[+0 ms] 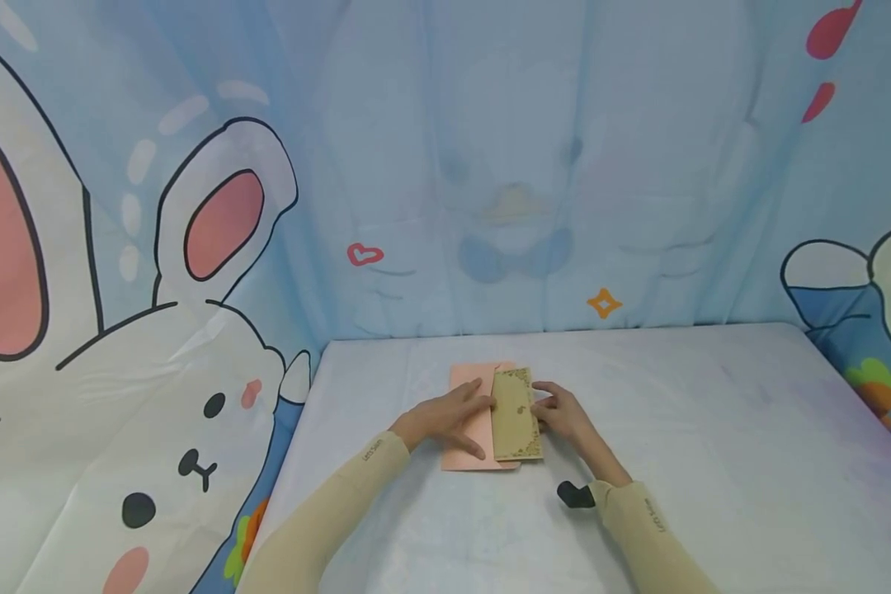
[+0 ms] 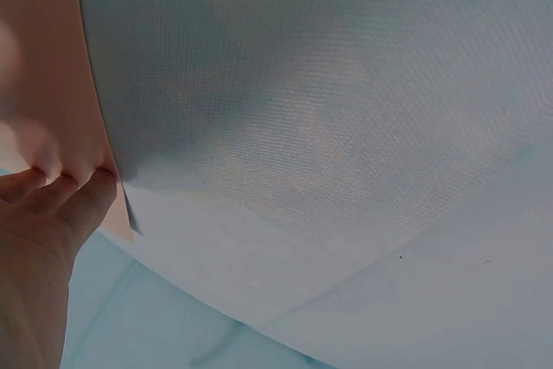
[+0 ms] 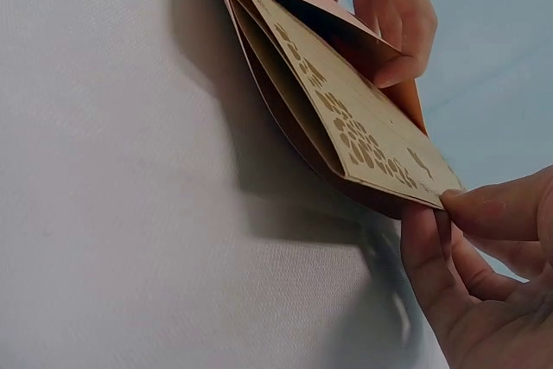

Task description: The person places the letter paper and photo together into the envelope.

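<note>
A pink envelope [image 1: 464, 376] lies on the table with its mouth toward the right. Partly inside it is a folded beige card [image 1: 515, 425] with brown ornament at its corners. My left hand [image 1: 445, 417] rests over the envelope with fingers spread, the index fingertip at the mouth's edge. In the right wrist view the mouth gapes around the card [image 3: 337, 105], and the card's folded layers show. My right hand [image 1: 563, 415] pinches the card's outer edge between thumb and fingers. The card's inner part is hidden by the envelope.
A white cloth covers the table [image 1: 713, 429]. Behind it hangs a light blue curtain [image 1: 386, 165] with cartoon prints, and a printed rabbit [image 1: 215, 445] fills the left side. A black strap piece [image 1: 575, 495] shows beside my right cuff.
</note>
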